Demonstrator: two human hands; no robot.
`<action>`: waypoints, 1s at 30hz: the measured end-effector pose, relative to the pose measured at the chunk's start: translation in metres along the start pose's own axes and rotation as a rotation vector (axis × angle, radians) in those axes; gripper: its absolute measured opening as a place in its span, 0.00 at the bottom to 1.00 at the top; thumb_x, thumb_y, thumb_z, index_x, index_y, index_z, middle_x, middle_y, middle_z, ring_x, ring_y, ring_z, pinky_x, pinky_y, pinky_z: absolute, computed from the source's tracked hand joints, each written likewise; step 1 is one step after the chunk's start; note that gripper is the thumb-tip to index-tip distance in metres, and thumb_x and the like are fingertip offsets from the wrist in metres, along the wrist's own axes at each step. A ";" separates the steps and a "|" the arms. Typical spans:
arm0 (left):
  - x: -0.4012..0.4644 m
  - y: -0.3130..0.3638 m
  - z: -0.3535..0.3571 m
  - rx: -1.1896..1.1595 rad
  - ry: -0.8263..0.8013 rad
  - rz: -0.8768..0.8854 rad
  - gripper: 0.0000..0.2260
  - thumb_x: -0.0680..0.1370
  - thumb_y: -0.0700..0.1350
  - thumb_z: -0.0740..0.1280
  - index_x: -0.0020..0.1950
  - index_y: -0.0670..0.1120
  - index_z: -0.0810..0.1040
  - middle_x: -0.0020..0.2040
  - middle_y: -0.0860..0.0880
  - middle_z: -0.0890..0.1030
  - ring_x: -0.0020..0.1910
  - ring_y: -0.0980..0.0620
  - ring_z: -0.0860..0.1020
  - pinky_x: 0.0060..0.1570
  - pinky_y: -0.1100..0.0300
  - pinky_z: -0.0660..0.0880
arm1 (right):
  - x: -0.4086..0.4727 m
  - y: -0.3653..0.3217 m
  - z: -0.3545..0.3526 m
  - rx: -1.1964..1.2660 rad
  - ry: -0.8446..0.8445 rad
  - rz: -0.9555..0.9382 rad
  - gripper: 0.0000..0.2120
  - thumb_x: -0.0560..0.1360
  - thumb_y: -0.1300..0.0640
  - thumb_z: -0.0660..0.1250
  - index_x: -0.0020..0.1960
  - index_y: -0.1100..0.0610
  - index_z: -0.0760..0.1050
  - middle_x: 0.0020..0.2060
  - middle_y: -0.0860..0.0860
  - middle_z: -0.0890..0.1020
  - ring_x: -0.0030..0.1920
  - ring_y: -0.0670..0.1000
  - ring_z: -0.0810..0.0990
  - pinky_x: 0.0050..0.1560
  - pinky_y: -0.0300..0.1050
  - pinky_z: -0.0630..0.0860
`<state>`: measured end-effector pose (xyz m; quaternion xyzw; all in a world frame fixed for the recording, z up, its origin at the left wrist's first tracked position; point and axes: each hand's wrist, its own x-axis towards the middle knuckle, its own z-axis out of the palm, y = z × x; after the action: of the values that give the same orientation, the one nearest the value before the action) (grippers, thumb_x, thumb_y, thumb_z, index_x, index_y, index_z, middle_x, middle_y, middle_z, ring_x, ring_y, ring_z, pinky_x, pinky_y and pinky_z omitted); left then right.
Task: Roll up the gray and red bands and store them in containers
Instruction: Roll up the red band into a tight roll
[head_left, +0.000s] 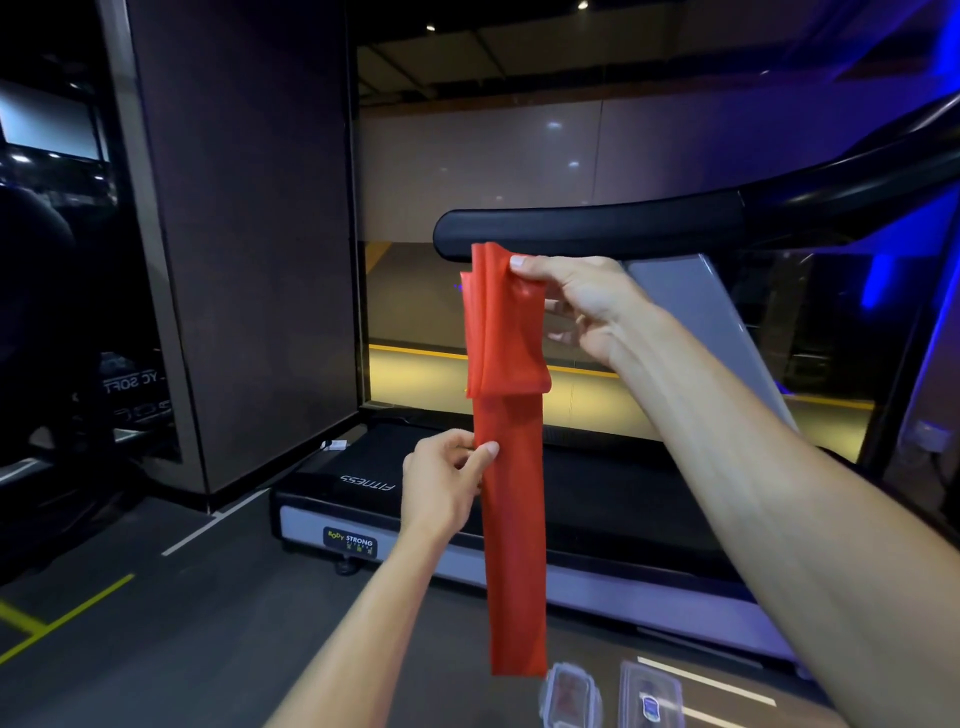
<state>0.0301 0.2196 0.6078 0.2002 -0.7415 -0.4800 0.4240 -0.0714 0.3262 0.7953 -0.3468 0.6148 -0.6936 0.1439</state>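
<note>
your right hand (582, 306) and left hand (447, 483) pinch the red band (511, 519), folded not rolled; containers (571, 696) below, gray band possibly stored.

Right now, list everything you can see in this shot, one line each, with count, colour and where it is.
red band: one, red, hanging upright mid-frame, top part folded over itself
containers: two, clear plastic, on the floor at bottom centre-right, below the band's lower end
treadmill: one, black and silver, behind the band, with a black handrail crossing above it
floor: grey with white and yellow lines, lower left
wall panel: one, dark brown, left of centre
gray band: none visible
right hand: one, pinches the band's folded top
left hand: one, pinches the band's left edge lower down
</note>
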 end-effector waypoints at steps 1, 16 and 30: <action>0.000 -0.002 0.000 0.053 -0.006 0.017 0.05 0.79 0.49 0.72 0.46 0.51 0.84 0.37 0.55 0.86 0.37 0.53 0.85 0.45 0.48 0.83 | 0.000 0.000 0.000 0.004 0.003 -0.006 0.12 0.68 0.53 0.82 0.48 0.55 0.84 0.44 0.49 0.88 0.52 0.52 0.85 0.68 0.65 0.73; -0.010 -0.020 0.002 0.049 -0.093 -0.069 0.08 0.76 0.47 0.76 0.42 0.44 0.81 0.33 0.49 0.84 0.30 0.50 0.82 0.35 0.53 0.82 | 0.003 -0.007 -0.005 0.049 0.019 -0.030 0.10 0.69 0.55 0.80 0.47 0.56 0.84 0.39 0.50 0.87 0.44 0.52 0.85 0.60 0.58 0.78; -0.015 -0.036 0.006 0.022 -0.023 -0.019 0.10 0.80 0.48 0.71 0.42 0.45 0.75 0.39 0.47 0.82 0.28 0.51 0.76 0.31 0.62 0.73 | 0.005 -0.003 -0.003 0.048 0.039 -0.036 0.11 0.69 0.55 0.80 0.48 0.58 0.85 0.43 0.51 0.88 0.44 0.53 0.84 0.62 0.59 0.77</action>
<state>0.0301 0.2172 0.5687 0.2063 -0.7498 -0.4780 0.4084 -0.0764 0.3264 0.7990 -0.3407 0.5945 -0.7171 0.1280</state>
